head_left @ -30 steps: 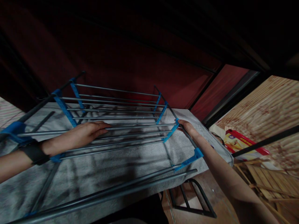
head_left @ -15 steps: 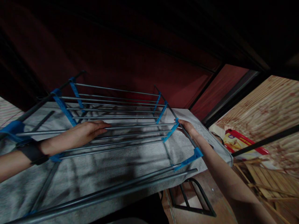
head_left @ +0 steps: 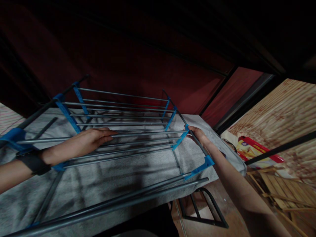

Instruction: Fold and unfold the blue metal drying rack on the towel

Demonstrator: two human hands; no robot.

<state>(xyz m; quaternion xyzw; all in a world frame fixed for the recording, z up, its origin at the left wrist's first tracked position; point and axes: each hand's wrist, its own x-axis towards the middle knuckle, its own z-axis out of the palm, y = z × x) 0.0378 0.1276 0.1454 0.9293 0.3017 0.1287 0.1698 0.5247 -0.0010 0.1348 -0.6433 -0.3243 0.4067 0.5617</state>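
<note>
A rack of grey metal tubes with blue plastic connectors lies on a grey cloth-covered surface. My left hand, with a black band on its wrist, is closed round one of the long crosswise tubes near its middle. At that tube's right end, my right hand grips the side pole by a blue connector. Its fingers are partly hidden behind the pole. Two loose-looking tubes run side by side along the front of the rack.
A dark red panel stands behind the rack. To the right are a red and yellow box and folded wooden slats. On the floor below the surface's edge is a black metal frame.
</note>
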